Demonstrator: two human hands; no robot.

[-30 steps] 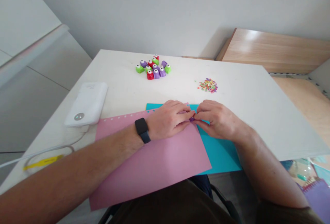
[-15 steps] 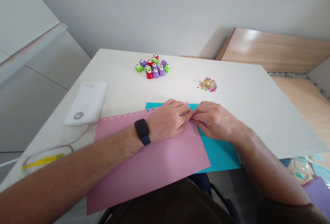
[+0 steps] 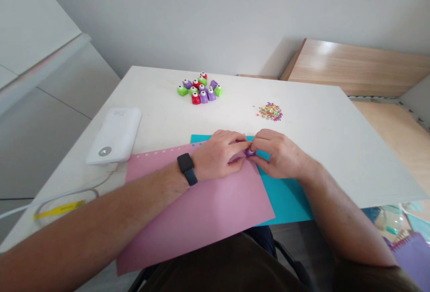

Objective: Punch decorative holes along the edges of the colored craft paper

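Observation:
A purple craft punch (image 3: 250, 152) with a white top sits at the right edge of the pink paper (image 3: 201, 211), near its top corner. My left hand (image 3: 223, 154), wearing a dark watch (image 3: 187, 169) on the wrist, rests on the paper with its fingers closed on the punch's left side. From the right, my right hand (image 3: 277, 154) grips the same punch between thumb and fingers. Small punched holes run along the paper's top edge. Under the pink paper lies a turquoise sheet (image 3: 285, 198). The fingers partly hide the punch.
Several red, green and purple craft punches (image 3: 203, 97) stand in a group at the back of the white table (image 3: 161, 99). A pile of coloured paper cut-outs (image 3: 271, 111) lies right of them. At the left are a white power bank (image 3: 117, 135), a cable and a yellow strip (image 3: 58, 210).
Both hands' fingers have parted slightly around the punch, so more of its purple body and white top now shows. The view has shifted a little; the papers lie much as before.

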